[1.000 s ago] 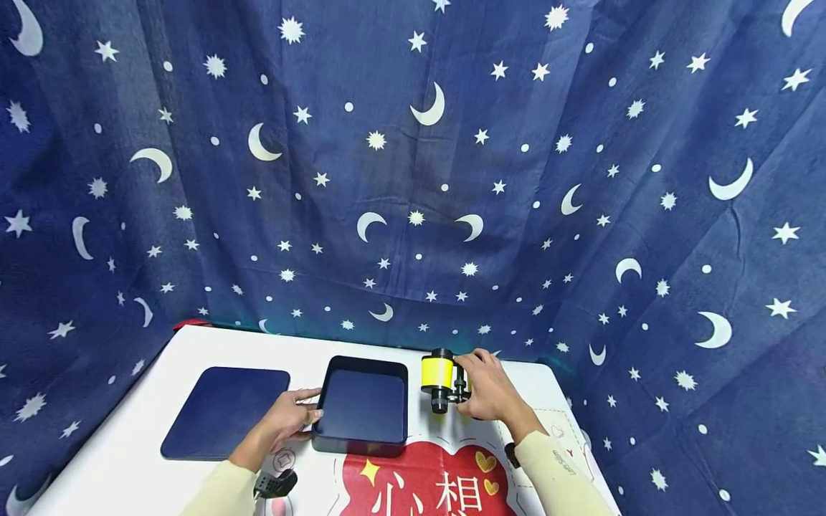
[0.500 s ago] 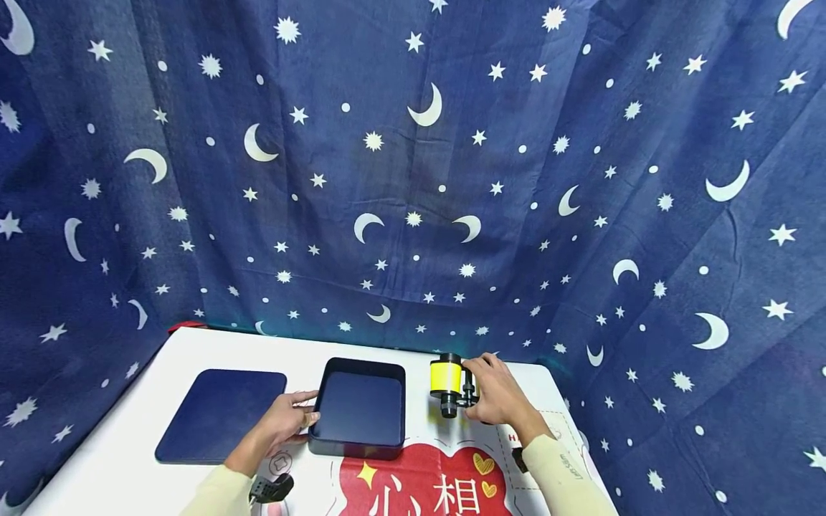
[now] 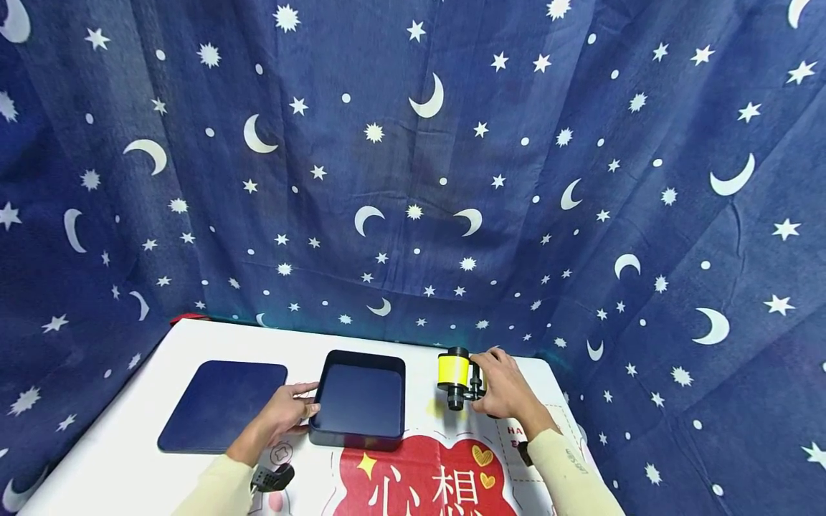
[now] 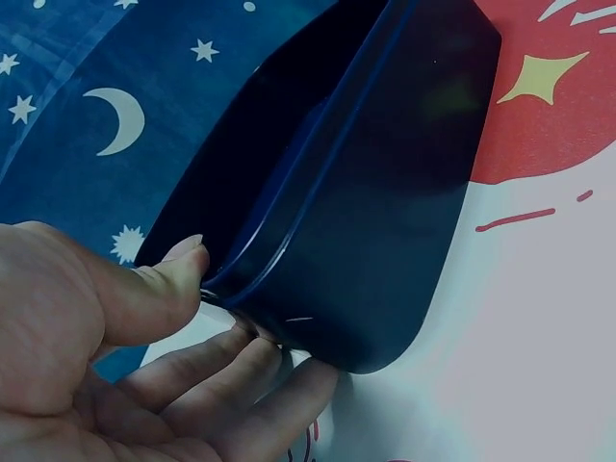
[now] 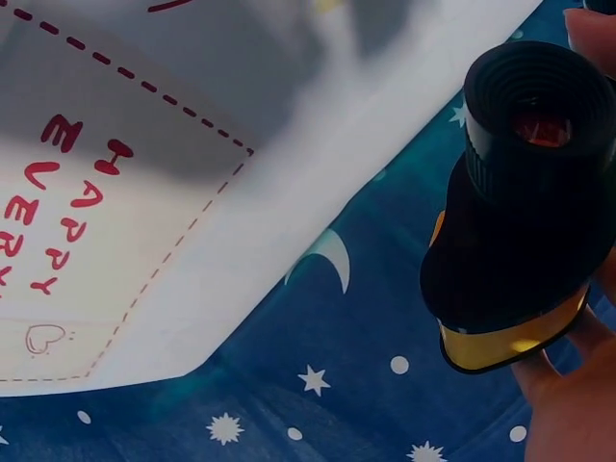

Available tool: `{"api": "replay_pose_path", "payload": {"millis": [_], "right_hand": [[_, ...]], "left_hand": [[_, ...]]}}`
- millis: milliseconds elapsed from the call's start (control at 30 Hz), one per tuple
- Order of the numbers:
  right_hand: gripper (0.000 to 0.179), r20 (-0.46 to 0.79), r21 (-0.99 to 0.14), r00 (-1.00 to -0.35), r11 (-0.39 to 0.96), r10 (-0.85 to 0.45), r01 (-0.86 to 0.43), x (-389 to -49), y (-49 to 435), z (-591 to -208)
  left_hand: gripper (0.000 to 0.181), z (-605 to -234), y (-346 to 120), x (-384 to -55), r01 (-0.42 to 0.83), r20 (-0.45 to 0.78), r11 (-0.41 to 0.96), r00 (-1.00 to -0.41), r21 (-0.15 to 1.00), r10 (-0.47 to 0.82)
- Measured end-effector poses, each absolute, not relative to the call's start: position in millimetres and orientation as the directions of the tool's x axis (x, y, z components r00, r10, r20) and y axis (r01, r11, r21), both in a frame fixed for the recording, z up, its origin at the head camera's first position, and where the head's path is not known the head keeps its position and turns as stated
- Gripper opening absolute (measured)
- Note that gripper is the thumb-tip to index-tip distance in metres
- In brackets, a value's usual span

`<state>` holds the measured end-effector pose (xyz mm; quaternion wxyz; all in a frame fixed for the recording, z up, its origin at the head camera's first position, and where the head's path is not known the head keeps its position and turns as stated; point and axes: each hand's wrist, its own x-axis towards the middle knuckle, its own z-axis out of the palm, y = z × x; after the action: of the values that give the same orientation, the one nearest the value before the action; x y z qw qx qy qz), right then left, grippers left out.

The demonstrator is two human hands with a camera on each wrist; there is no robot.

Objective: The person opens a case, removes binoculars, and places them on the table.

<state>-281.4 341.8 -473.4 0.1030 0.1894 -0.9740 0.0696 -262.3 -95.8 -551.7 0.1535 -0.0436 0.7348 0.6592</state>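
Observation:
A pair of yellow and black binoculars (image 3: pixel 454 370) is up over the right part of the table, gripped by my right hand (image 3: pixel 506 387). In the right wrist view a black eyepiece of the binoculars (image 5: pixel 525 212) faces the camera, with fingers (image 5: pixel 568 414) behind the yellow barrel. To their left stands a dark blue open box (image 3: pixel 355 439). My left hand (image 3: pixel 287 412) holds its left wall: the left wrist view has the thumb (image 4: pixel 178 284) over the rim and the other fingers low on the outside of the box (image 4: pixel 375 192).
A dark blue flat lid (image 3: pixel 219 405) lies on the white table (image 3: pixel 252 344) left of the box. Red print with characters (image 3: pixel 419 473) covers the table's front. A starry blue curtain (image 3: pixel 413 158) hangs behind and along the sides.
My right hand has carried the binoculars a little to the right, away from the box. My left hand keeps its hold on the box wall. The head view has shifted slightly.

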Motion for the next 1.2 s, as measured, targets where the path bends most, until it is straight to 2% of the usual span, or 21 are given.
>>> {"api": "replay_pose_path", "payload": {"millis": [667,933,1200], "right_hand": [[0.081,0.202,-0.137,-0.921,0.921,-0.333,-0.364,-280,346,-491],[0.08,0.236,-0.136,-0.907,0.912,-0.349,-0.386,-278,346,-496],[0.082,0.178,-0.145,-0.926,0.922,-0.334,-0.36,-277,343,-501]], "left_hand": [[0.062,-552,-97,-264,-0.272,-0.293,0.139,-0.944,0.952,0.155],[0.061,-552,-96,-265,-0.289,-0.31,0.145,-0.939,0.946,0.15],[0.06,-549,-95,-264,-0.285,-0.304,0.132,-0.941,0.949,0.151]]}}
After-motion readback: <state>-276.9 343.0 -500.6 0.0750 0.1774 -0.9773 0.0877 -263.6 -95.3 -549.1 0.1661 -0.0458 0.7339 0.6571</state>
